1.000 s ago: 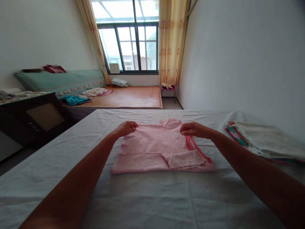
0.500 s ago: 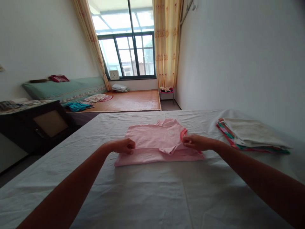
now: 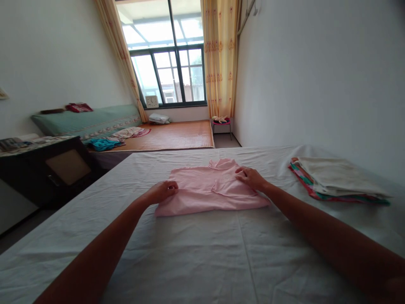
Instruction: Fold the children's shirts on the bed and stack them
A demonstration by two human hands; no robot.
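Note:
A pink shirt (image 3: pixel 194 179) with a collar lies partly folded on the white sheet (image 3: pixel 190 261), its near side turned up in a long flap. My left hand (image 3: pixel 163 192) is closed in a pinch on the shirt's left end, at the flap's edge. On the shirt's right side, below the collar, my right hand (image 3: pixel 251 178) has its fingers bent down on the cloth, closed on the part by the sleeve. The fingertips of this hand hide some of the fabric under them.
A stack of folded clothes (image 3: pixel 341 177) sits on the sheet at the right, near the white wall. Beyond are a low bed (image 3: pixel 180 135) with a brown mat, a dark cabinet (image 3: pixel 53 169) at left and a small stool (image 3: pixel 222 122) below the curtain.
My right hand has moved left and away from me over the shirt, and the red sleeve trim no longer shows. My left hand stays at the left end, shifted slightly.

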